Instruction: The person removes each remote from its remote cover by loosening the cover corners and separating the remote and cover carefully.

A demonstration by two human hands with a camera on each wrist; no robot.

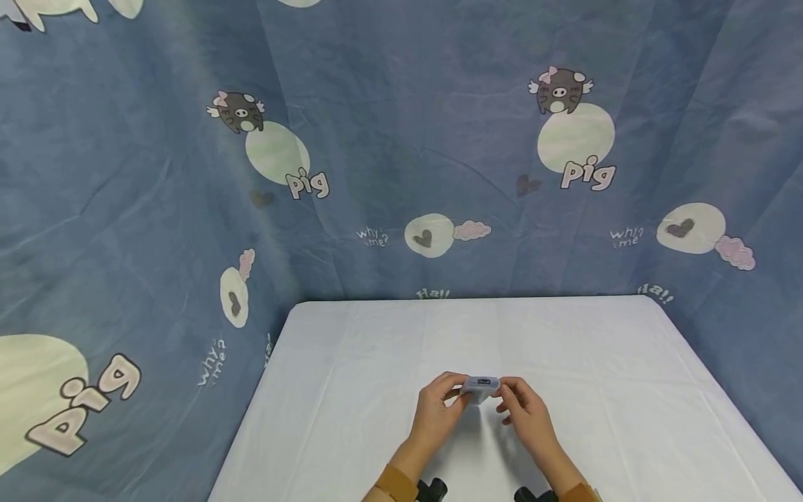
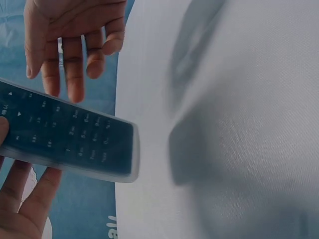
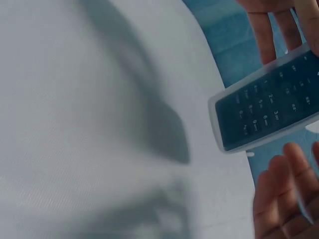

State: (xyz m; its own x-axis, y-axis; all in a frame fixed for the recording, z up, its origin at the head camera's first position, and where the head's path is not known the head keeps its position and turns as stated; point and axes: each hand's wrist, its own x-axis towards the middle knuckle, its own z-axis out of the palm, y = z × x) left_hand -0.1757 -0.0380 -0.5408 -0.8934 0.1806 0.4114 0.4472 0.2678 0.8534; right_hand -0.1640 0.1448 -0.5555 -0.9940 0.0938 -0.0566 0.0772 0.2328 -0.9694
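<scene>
A dark keypad handset (image 2: 75, 137) with rows of white-marked number keys sits in a translucent cover. My left hand (image 1: 436, 411) holds it above the white table, thumb on the key face and fingers behind. In the head view, the end of the handset (image 1: 482, 383) shows a small dark slot. The right hand (image 1: 530, 418) is just beside the handset's right side, fingers loosely extended. In the right wrist view, a gap shows between this hand (image 3: 291, 191) and the handset (image 3: 269, 102).
The white-covered tabletop (image 1: 351, 348) carries the shadows of both hands. A blue curtain (image 1: 401, 139) printed with pigs and circles hangs behind and at the sides. Black wrist gear (image 1: 431, 489) shows by the sleeves at the bottom.
</scene>
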